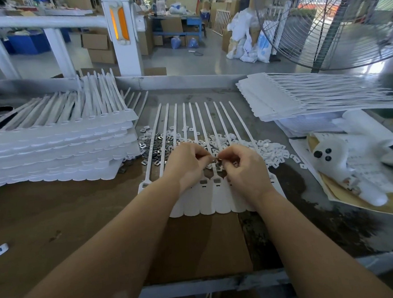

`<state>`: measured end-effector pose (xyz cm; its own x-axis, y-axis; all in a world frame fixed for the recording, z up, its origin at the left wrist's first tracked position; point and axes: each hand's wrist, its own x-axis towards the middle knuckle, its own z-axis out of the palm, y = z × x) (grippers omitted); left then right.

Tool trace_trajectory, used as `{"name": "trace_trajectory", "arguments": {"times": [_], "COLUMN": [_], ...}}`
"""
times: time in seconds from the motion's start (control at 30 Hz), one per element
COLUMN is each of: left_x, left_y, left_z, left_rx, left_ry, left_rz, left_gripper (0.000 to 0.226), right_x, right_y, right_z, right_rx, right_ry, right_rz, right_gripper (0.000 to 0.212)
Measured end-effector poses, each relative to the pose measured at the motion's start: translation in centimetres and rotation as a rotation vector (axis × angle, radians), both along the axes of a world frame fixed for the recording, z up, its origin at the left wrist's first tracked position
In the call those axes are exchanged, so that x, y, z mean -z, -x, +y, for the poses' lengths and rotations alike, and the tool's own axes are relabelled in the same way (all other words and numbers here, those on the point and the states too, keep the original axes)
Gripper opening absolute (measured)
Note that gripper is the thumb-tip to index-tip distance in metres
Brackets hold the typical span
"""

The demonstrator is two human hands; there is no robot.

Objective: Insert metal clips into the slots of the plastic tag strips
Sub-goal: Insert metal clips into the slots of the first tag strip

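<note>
A joined row of white plastic tag strips point(217, 198) lies flat on the bench in front of me, its thin tails fanning away. Dark slots show near the heads of the two middle strips. Loose metal clips point(155, 149) are heaped under the tails on the left, and small white plastic pieces point(270, 150) are heaped on the right. My left hand point(185, 164) and my right hand point(243, 166) meet over the middle strips with fingers curled, pinching a small metal clip point(217, 159) between their fingertips.
A tall stack of white tag strips point(58, 149) fills the left side of the bench, and another stack point(303, 97) lies at the back right. A white plush toy point(340, 162) rests on papers at the right. A large fan point(335, 20) stands behind. One loose white piece point(0, 249) lies at the near left.
</note>
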<state>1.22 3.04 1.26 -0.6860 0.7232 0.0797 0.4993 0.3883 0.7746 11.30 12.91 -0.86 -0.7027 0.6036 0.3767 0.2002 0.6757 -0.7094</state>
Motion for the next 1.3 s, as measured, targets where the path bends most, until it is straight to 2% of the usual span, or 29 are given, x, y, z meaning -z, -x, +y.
{"name": "trace_trajectory", "arguments": {"times": [0.13, 0.2, 0.4, 0.67, 0.97, 1.3], "left_x": [-0.5, -0.6, -0.5, -0.4, -0.3, -0.3], "left_y": [-1.0, -1.5, -2.1, -2.1, -2.0, -2.6], "left_z": [0.0, -0.1, 0.0, 0.7, 0.9, 1.1], "left_rx": [0.072, 0.088, 0.068, 0.066, 0.085, -0.029], "left_ry": [0.015, 0.038, 0.153, 0.163, 0.131, 0.179], "left_rz": [-0.163, -0.188, -0.09, -0.08, -0.173, -0.099], "left_gripper": [0.014, 0.016, 0.014, 0.018, 0.006, 0.013], "right_x": [0.1, 0.1, 0.3, 0.3, 0.1, 0.1], "right_y": [-0.1, -0.1, 0.0, 0.0, -0.1, -0.1], "right_z": [0.1, 0.1, 0.5, 0.4, 0.4, 0.4], "right_rx": [0.024, 0.041, 0.072, 0.072, 0.084, 0.087], "right_ry": [0.058, 0.069, 0.114, 0.145, 0.184, 0.191], "right_rz": [0.085, 0.118, 0.161, 0.174, 0.19, 0.199], "right_gripper": [0.02, 0.022, 0.023, 0.022, 0.021, 0.023]}}
